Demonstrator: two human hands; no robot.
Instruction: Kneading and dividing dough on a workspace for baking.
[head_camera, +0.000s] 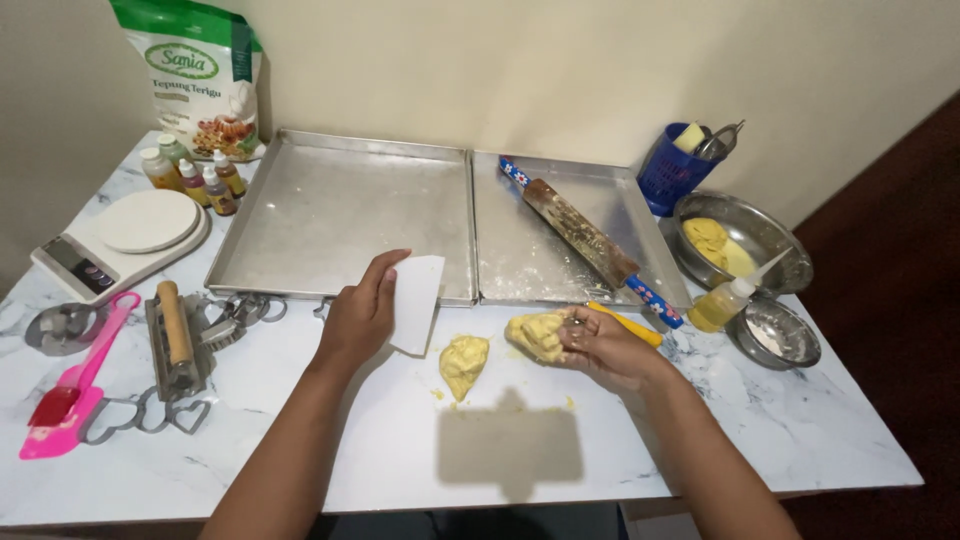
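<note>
Right hand (607, 345) half-covering dough (536, 335), left hand (362, 313) gripping scraper (417, 303)

Rolling pin (585, 238) in tray (520, 270), behind dough (463, 364).

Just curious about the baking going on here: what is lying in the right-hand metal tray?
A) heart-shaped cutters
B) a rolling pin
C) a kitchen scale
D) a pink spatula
B: the rolling pin with blue patterned handles lies diagonally across the right-hand metal tray, on a dusting of flour.
</note>
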